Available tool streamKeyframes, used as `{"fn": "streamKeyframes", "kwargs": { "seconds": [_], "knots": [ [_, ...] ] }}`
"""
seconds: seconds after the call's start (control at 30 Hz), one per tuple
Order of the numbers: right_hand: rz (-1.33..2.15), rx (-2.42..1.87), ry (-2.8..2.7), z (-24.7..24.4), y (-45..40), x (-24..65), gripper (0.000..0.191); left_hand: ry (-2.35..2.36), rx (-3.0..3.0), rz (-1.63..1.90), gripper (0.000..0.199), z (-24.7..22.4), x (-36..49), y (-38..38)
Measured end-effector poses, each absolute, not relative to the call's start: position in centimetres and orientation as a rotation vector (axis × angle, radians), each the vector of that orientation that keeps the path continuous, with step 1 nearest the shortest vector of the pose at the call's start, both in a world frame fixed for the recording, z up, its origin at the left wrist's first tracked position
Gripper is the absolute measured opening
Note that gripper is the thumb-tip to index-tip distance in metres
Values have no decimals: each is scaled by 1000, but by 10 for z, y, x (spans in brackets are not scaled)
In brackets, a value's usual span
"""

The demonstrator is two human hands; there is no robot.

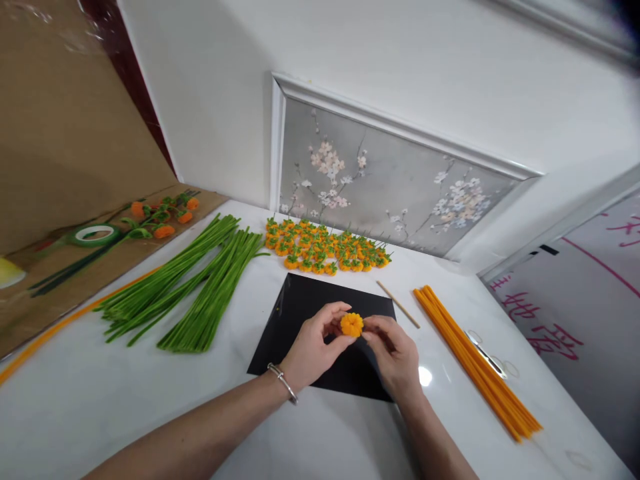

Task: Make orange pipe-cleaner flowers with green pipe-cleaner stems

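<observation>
A small ribbed orange pipe-cleaner pumpkin [351,325] is held up over a black mat [275,333]. My left hand [315,347] pinches it from the left between thumb and fingers; a silver bracelet circles that wrist. From the right, my right hand [395,353] has its thumb and fingertips closed at the pumpkin's edge. Behind the mat, several rows of finished orange pumpkins with green tops [320,250] stand close together, thin stems pointing up. The underside of the held piece is hidden.
Bundles of green pipe cleaners [200,293] lie left of the mat. Orange pipe cleaners [470,360] lie at the right, beside scissors [485,355]. A thin stick [399,305] rests near the mat's corner. Green tape [96,234] and orange-fruited sprigs [163,217] sit on cardboard at the left.
</observation>
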State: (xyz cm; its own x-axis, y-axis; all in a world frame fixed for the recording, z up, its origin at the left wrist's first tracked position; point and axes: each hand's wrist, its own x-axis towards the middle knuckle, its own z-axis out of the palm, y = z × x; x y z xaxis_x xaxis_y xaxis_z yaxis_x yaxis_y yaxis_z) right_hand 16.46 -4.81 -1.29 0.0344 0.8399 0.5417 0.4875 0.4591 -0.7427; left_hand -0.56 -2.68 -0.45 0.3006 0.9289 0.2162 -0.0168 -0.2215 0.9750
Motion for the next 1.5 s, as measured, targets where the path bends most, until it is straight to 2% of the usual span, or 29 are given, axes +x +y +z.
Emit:
{"fn": "streamKeyframes", "kwargs": {
  "seconds": [0.23, 0.43, 0.57, 0.67, 0.73, 0.87, 1.13, 1.5],
  "knots": [
    [519, -1206, -1509, -19, -43, 176, 19, 904, 1528, 1127, 47, -5, -7, -26],
    [751, -1098, -1651, -20, -42, 167, 32, 824, 1557, 1132, 32, 2, -6, -28],
    [848, -1115, -1674, -19, -43, 164, 21, 735, 1385, 1101, 32, 1, -5, -30],
    [802, -1155, -1665, -18, -44, 165, 16, 740, 1287, 1083, 38, -2, -4, -28],
    [743, -1183, -1620, -17, -44, 166, 15, 714, 1238, 1084, 48, -4, -5, -25],
    [670, -1211, -1529, -16, -44, 164, 19, 596, 1022, 1057, 60, -4, -9, -21],
    [700, -1226, -1488, -24, -43, 155, 25, 527, 767, 870, 42, 3, -12, -24],
    [581, -1210, -1560, -28, -44, 158, 15, 545, 566, 872, 17, -2, -9, -25]
  ]
}}
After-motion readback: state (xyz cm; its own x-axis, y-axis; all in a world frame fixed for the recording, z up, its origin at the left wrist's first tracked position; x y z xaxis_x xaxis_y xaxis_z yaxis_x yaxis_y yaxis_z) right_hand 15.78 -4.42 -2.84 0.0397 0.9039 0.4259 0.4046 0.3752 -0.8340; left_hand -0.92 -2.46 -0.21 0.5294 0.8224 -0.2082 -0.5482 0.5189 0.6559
